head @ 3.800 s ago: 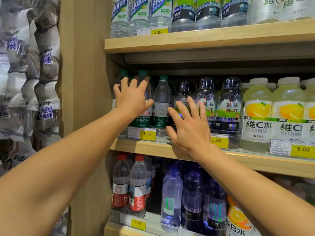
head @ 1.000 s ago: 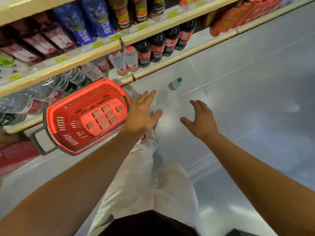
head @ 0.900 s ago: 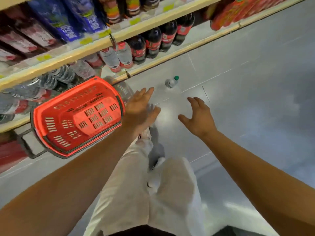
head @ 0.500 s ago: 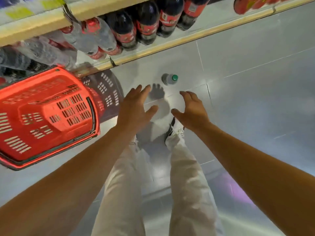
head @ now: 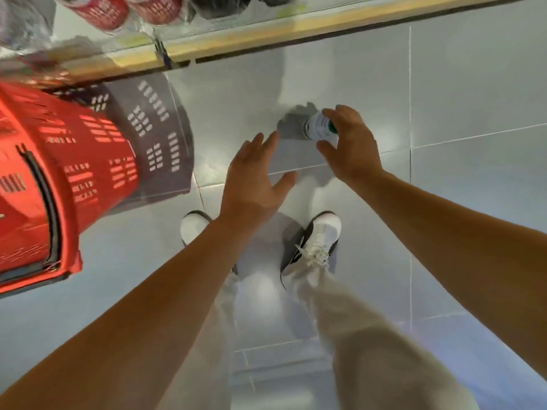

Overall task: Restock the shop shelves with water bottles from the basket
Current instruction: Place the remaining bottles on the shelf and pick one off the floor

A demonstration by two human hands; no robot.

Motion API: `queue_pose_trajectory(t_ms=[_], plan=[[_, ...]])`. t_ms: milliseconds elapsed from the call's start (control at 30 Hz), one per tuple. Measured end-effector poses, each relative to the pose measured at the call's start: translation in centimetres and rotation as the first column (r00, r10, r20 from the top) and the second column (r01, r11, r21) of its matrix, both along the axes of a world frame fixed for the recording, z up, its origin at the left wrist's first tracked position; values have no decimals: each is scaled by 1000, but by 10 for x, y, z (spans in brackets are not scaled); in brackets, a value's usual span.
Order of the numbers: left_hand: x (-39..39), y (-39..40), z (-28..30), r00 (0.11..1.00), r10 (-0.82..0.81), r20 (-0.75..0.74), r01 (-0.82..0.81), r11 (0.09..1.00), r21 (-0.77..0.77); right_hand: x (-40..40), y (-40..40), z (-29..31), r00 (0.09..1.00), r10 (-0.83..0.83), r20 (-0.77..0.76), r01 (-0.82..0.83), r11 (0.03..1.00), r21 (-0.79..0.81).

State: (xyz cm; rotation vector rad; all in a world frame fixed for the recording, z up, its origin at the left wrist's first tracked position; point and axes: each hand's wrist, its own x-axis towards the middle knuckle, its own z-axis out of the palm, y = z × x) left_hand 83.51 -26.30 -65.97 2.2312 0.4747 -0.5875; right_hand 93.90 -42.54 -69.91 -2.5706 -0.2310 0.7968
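Note:
A small water bottle [head: 317, 129] with a green cap stands on the grey tiled floor, seen from above. My right hand [head: 350, 146] hovers over its top, fingers and thumb curved around the cap but still spread; I cannot tell if they touch it. My left hand [head: 254, 180] is open, fingers apart, just left of the bottle and holding nothing. The red shopping basket [head: 59, 179] sits on the floor at the left; its inside is blurred and looks empty.
The bottom shelf's wooden edge [head: 266, 39] runs across the top, with red-labelled bottles [head: 103, 10] blurred behind it. My two feet in white shoes [head: 318, 241] stand on the floor tiles [head: 473, 84] just below the bottle.
I have turned from the shelf and bent down to the floor. Both hands dropped toward the standing bottle, and my right hand has come over its cap.

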Motion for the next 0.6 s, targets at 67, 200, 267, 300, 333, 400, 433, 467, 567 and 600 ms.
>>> queue_pose_trajectory(t_ms=[67,200,267,300,333,400,433,467,567,600], plan=[[-1,-1,-19,1000,1,27,-1,1000,-9,-2,-3,-18,996,-40,83,37,999,35],[-7,5,-31,1000,-3,-28,2,999,-39,-2,-5,-29,970,-32,241,17,998,64],[-12,13,-26,999,2,-36,-4,999,-45,-1,-3,-20,980,-46,194,34,997,63],[-14,19,-20,999,6,-34,-8,999,-47,-2,0,-11,986,-88,139,79,995,67],[-16,25,-12,999,6,-32,-8,999,-50,-5,2,0,989,-132,67,128,990,60],[-23,35,10,999,1,-38,-4,998,-70,-12,8,31,980,-201,-19,201,978,52],[-27,41,22,999,-6,-46,3,996,-84,-17,11,51,973,-227,-39,229,971,63],[-33,45,38,999,-16,-52,11,995,-97,-22,14,74,971,-233,-58,237,968,77],[-51,58,94,998,-56,-41,49,988,-147,-38,26,152,985,-123,-122,141,979,150],[-56,62,116,997,-68,-26,63,985,-163,-43,32,179,987,-77,-141,102,978,181]])
